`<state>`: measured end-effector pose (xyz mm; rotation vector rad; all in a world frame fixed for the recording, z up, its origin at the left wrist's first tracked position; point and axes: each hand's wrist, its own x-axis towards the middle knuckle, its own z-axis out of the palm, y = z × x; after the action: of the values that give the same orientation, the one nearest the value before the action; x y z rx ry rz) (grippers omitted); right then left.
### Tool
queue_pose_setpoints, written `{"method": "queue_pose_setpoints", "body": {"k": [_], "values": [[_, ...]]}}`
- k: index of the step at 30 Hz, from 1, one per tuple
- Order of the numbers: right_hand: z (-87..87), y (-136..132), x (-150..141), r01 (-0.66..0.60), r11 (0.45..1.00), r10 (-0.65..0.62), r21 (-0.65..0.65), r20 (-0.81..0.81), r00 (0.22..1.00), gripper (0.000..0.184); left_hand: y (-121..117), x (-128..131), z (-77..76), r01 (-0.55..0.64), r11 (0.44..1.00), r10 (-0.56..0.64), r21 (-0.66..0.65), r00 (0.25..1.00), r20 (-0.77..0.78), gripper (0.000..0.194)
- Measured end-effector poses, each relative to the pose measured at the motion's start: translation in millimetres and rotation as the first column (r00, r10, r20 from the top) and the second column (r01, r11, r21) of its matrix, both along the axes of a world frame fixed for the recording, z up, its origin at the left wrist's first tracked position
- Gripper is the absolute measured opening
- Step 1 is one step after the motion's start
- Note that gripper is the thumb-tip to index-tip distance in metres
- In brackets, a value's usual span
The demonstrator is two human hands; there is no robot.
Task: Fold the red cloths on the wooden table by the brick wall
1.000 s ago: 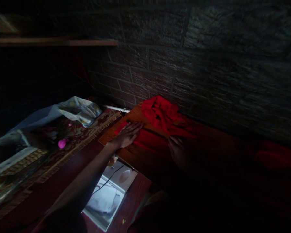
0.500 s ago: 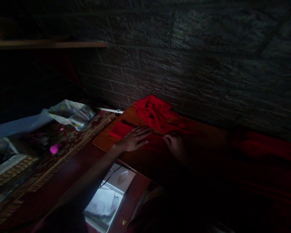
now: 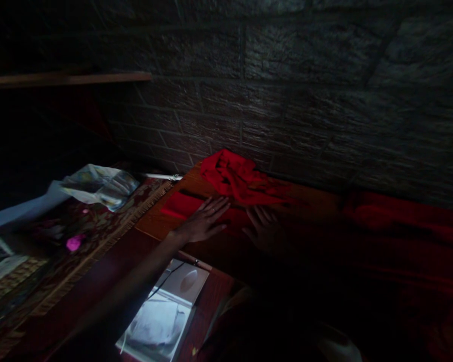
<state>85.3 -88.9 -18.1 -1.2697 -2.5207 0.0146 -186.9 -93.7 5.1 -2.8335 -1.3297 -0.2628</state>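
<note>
A red cloth lies on a wooden board (image 3: 154,226) against a dark brick wall. One part of the cloth is bunched in a heap (image 3: 234,176) at the back, another part is spread flat (image 3: 181,205) on the board. My left hand (image 3: 206,221) lies flat on the spread part, fingers stretched out. Just to its right, my right hand (image 3: 262,226) also rests on the cloth with its fingers spread. More red fabric (image 3: 400,221) trails off into shadow on the right.
To the left lies a patterned fringed rug (image 3: 109,221) with a crumpled plastic bag (image 3: 98,183) and a small pink thing (image 3: 73,243) on it. A bright white object with a cable (image 3: 162,311) sits on the floor below the board. A wooden shelf (image 3: 68,78) runs along the wall.
My left hand has slid along the flat cloth toward the right. My right hand has gone from curled fingers to spread fingers. The view has drifted rightward.
</note>
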Motion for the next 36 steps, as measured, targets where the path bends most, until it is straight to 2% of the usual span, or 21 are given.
{"method": "queue_pose_setpoints", "body": {"k": [3, 5, 8, 11, 14, 17, 19, 21, 25, 28, 30, 32, 34, 36], "values": [[-1.9, -3.0, 0.4, -0.01, 1.0, 0.009, 0.008, 0.018, 1.0, 0.069, -5.8, 21.8, 0.9, 0.137, 0.99, -0.137, -0.015, 0.99, -0.032, 0.07], [2.2, -5.8, 10.7, -0.029, 1.0, 0.029, 0.002, 0.045, 0.999, 0.075, -6.8, 25.7, 1.4, 0.155, 0.988, -0.155, 0.0, 0.987, -0.053, 0.067], [12.8, -16.3, 47.1, -0.102, 0.995, 0.1, 0.008, 0.141, 0.985, 0.075, -7.8, 20.3, 5.1, 0.15, 0.988, -0.145, 0.048, 0.986, -0.088, 0.06], [20.0, -30.2, 90.8, -0.231, 0.972, 0.208, 0.054, 0.275, 0.939, 0.06, -13.4, 18.7, 11.9, 0.176, 0.98, -0.161, 0.095, 0.977, -0.141, 0.054], [18.7, -39.2, 112.7, -0.24, 0.963, 0.181, 0.126, 0.36, 0.915, 0.055, -23.0, 30.9, 15.8, 0.175, 0.98, -0.151, 0.099, 0.966, -0.209, 0.063], [15.3, -40.2, 107.5, -0.213, 0.967, 0.145, 0.138, 0.39, 0.909, 0.053, -29.4, 46.7, 14.7, 0.005, 0.996, 0.021, 0.094, 0.963, -0.27, 0.074], [15.5, -37.9, 98.1, -0.202, 0.971, 0.136, 0.129, 0.396, 0.908, 0.052, -29.6, 51.5, 13.4, -0.167, 0.981, 0.19, 0.103, 0.938, -0.29, 0.076], [16.7, -35.7, 91.3, -0.166, 0.977, 0.104, 0.133, 0.384, 0.918, 0.052, -27.7, 51.2, 12.9, -0.285, 0.953, 0.303, 0.105, 0.912, -0.278, 0.077], [16.1, -35.7, 93.9, -0.087, 0.984, 0.036, 0.153, 0.313, 0.949, 0.054, -24.2, 54.3, 12.9, -0.383, 0.916, 0.399, 0.12, 0.903, -0.159, 0.077], [15.8, -37.8, 106.2, -0.053, 0.984, 0.008, 0.169, 0.256, 0.967, 0.057, -21.1, 71.3, 16.4, -0.441, 0.89, 0.452, 0.117, 0.886, -0.1, 0.074], [17.2, -38.2, 116.1, 0.002, 0.983, -0.043, 0.184, 0.218, 0.975, 0.059, -16.7, 83.4, 23.4, -0.532, 0.845, 0.535, 0.061, 0.838, -0.104, 0.068], [17.6, -37.4, 125.4, 0.079, 0.979, -0.115, 0.19, 0.183, 0.976, 0.06, -11.1, 89.3, 33.5, -0.631, 0.776, 0.627, 0.012, 0.77, -0.117, 0.064], [16.0, -36.4, 132.5, 0.164, 0.974, -0.191, 0.159, 0.177, 0.965, 0.06, -7.0, 87.3, 43.8, -0.689, 0.725, 0.684, -0.002, 0.72, -0.115, 0.062], [14.3, -36.7, 137.0, 0.22, 0.97, -0.237, 0.1, 0.204, 0.95, 0.059, -5.6, 80.2, 51.9, -0.713, 0.701, 0.708, -0.018, 0.698, -0.111, 0.059]]}}
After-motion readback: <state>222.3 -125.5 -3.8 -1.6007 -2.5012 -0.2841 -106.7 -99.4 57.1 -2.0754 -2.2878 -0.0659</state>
